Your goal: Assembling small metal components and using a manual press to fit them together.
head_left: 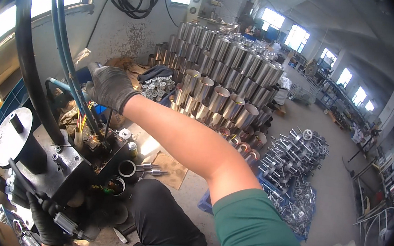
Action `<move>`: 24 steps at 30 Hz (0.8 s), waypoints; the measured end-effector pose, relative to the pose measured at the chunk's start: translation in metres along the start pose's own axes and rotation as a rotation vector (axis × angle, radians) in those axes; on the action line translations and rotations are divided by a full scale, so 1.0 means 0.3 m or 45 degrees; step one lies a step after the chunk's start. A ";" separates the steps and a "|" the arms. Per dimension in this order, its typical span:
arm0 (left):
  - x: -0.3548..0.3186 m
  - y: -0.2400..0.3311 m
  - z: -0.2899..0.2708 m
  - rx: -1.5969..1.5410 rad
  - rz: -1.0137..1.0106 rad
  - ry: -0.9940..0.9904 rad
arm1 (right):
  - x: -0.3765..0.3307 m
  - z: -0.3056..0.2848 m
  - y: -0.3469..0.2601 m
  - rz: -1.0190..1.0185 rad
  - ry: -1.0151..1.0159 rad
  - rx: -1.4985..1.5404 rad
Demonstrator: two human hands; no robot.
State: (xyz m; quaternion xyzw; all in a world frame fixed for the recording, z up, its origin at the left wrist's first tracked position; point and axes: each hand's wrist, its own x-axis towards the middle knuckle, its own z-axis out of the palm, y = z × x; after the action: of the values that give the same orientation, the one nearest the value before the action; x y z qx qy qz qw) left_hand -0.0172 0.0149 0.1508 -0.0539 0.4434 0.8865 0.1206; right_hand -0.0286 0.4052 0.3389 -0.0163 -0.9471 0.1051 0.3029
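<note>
My left hand, in a black glove, is low at the left beside the machine. Its fingers are closed round a metal shaft with a thick silver section. A dark rod slants from the machine's round steel disc down toward that hand; whether they touch I cannot tell. Stretched across to the upper left, my right hand, also black-gloved, is closed beside the blue-grey hoses. A small greyish tip shows above its fingers, but what it grips is mostly hidden.
Open tins and loose metal shafts lie by my knee. Stacked steel cylinders stand ahead. Blue crates of metal parts are at the right. A small hand tool lies on the floor near my leg.
</note>
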 end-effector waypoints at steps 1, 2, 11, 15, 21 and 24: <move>-0.017 -0.059 -0.033 -0.123 -0.195 -0.074 | -0.024 -0.001 0.004 -0.003 0.001 -0.011; -0.001 -0.096 -0.063 -0.117 -0.292 -0.056 | -0.051 -0.005 0.012 -0.012 -0.014 -0.007; 0.318 -0.203 -0.299 -0.450 -0.696 -0.214 | -0.332 -0.019 0.034 0.043 0.093 0.033; 0.409 -0.232 -0.347 -0.093 -0.389 -0.146 | -0.420 -0.013 0.026 0.111 0.199 0.213; 0.225 -0.285 -0.355 -0.200 -0.659 0.056 | -0.559 0.118 -0.032 0.254 0.368 0.784; -0.051 -0.335 -0.305 -0.100 -0.487 -0.131 | -0.726 0.264 -0.069 0.445 0.605 1.223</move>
State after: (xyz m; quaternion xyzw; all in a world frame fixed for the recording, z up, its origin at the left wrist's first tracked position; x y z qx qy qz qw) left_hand 0.0228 -0.0028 0.0213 -0.0966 0.3834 0.8657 0.3071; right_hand 0.1042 0.3493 0.1561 -0.0566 -0.6820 0.5664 0.4592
